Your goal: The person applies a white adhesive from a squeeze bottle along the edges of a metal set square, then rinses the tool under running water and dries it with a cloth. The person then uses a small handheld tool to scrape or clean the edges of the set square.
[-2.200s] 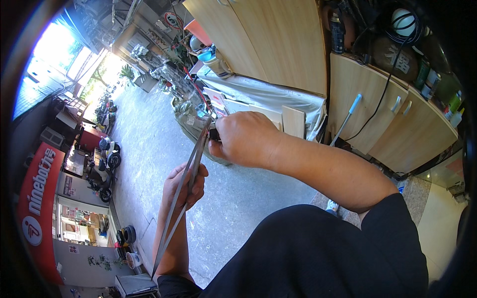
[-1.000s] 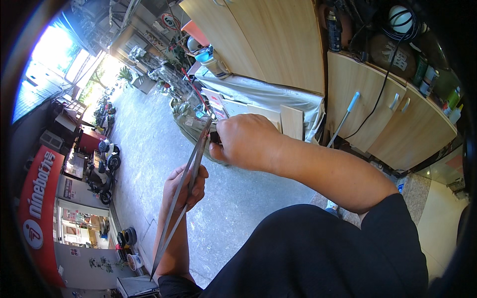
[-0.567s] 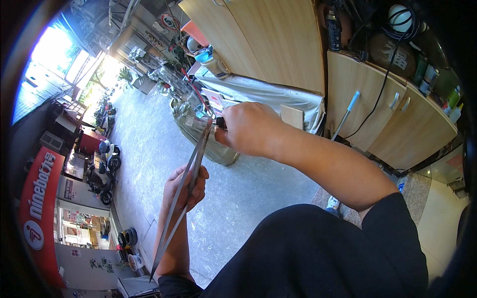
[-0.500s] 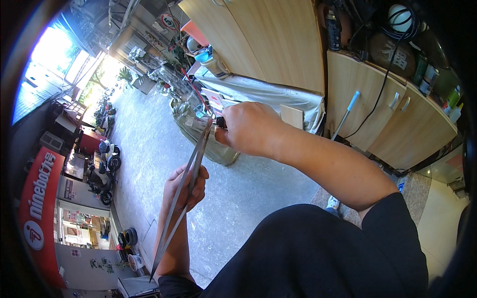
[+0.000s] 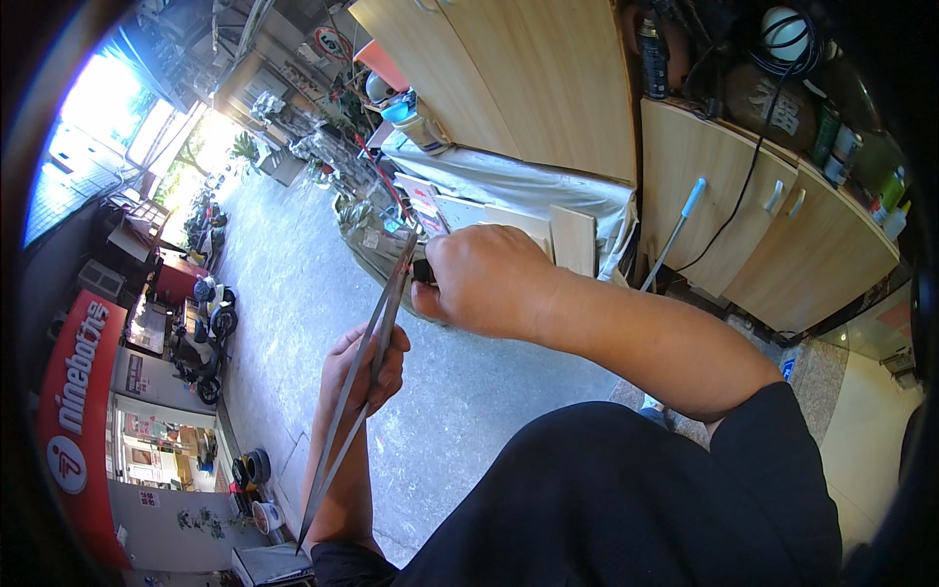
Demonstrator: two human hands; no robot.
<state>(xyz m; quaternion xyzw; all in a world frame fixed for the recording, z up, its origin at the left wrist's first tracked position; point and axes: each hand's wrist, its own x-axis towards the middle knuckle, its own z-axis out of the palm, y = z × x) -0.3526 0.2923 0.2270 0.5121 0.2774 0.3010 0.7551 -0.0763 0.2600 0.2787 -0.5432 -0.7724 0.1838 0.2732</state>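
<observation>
My left hand (image 5: 367, 367) is closed around a pair of long, thin grey strips (image 5: 393, 293) that converge at both ends. They run from near my right hand down along my left forearm, tapering to a point at the bottom. Beside their upper end, my right hand (image 5: 494, 279) is a closed fist with the back of the hand up. A small black piece (image 5: 423, 271) pokes out between its thumb and fingers, right next to the strips. Its kind is mostly hidden by the fist, and I cannot tell whether it touches them.
Beyond my hands a wrapped greenish bundle (image 5: 364, 245) sits on the concrete floor (image 5: 469, 411). Wooden cabinets (image 5: 558, 88) stand ahead and to the right, with boards (image 5: 574, 240) leaning below. A blue-handled stick (image 5: 691, 201) rests against a cabinet. Scooters (image 5: 201, 352) are parked at the left.
My right hand, with the small black piece, has moved a little toward me, down along the upper end of the strips. My left hand has stayed in place.
</observation>
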